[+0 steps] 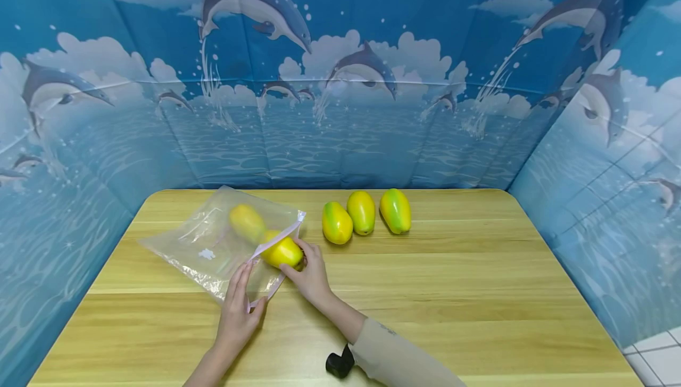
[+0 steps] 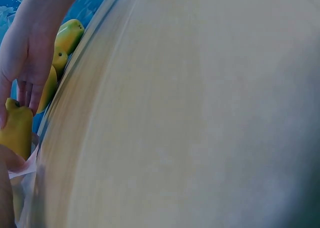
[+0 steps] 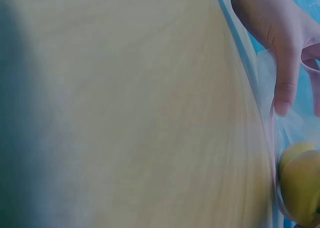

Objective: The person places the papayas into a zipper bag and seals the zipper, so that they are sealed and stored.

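A clear plastic bag [image 1: 186, 239] with a pinkish edge lies at the left of the table, its mouth facing right. My left hand [image 1: 238, 315] is at that mouth, with straight fingers at the upper edge and the thumb at the lower edge, spread apart. In my right hand [image 1: 313, 275] is a yellow papaya [image 1: 284, 252], gripped at its near end between thumb and fingers; its far end is inside the mouth. Another papaya [image 1: 246, 221] shows through the film, deeper in the bag. The left wrist view also shows the gripped papaya [image 2: 17, 128].
Three yellow-green papayas, a left one [image 1: 337, 223], a middle one [image 1: 362, 212] and a right one [image 1: 395, 211], sit toward the back of the wooden table [image 1: 452, 292]. A dolphin-print curtain [image 1: 340, 133] hangs behind. A black object [image 1: 339, 363] is beside the right sleeve.
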